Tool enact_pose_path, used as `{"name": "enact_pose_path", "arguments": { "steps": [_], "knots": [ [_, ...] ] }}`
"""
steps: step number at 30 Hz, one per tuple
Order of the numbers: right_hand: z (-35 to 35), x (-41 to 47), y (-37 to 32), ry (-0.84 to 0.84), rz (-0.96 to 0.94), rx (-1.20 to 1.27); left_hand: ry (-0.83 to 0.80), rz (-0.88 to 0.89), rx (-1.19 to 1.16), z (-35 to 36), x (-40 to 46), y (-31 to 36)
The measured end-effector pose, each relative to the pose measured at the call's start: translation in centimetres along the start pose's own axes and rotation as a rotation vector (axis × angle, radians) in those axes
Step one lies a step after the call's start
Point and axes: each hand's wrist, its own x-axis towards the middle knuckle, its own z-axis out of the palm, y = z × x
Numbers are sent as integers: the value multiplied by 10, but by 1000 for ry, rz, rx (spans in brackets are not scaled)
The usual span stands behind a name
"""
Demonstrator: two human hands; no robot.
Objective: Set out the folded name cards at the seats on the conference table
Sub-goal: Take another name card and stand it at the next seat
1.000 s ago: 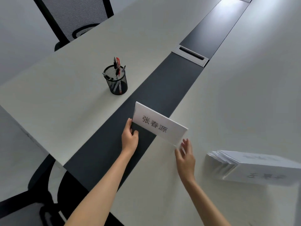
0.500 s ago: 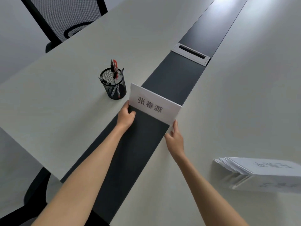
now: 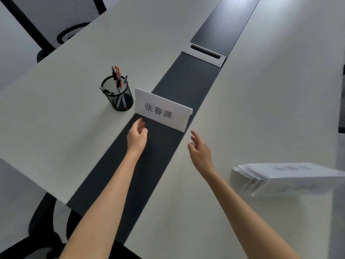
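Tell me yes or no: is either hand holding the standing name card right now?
No. The name card stands alone on the dark centre strip, with the left hand and right hand both open and clear of it.

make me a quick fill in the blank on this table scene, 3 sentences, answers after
1. The standing name card rests across the table's dark ____ strip.
2. The mesh cup beside the card holds ____.
3. Neither the left hand nor the right hand is ____ the card.

The stack of cards waits at the right.

Missing words: centre; pens; touching
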Motion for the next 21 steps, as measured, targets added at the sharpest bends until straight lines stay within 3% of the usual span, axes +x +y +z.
{"name": "enact_pose_path", "arguments": {
  "steps": [4,9,12,15,18,21],
  "knots": [
    [-56,-60,-4,102,-168,74,-152,59,-50,25,-68,2],
    [-153,-120,18,398,-311,-16,-340,145,-40,81,-158,6],
    [-207,-143,46,535,-302,-91,-418,164,-7,118,-197,4],
    [-254,-157,80,618,-165,-24,-436,113,12,154,-225,5],
    [-295,-150,117,471,82,-10,-427,79,3,186,-245,8],
    [-323,-131,143,184,122,-58,-312,77,-24,211,-263,12]
  ]
}}
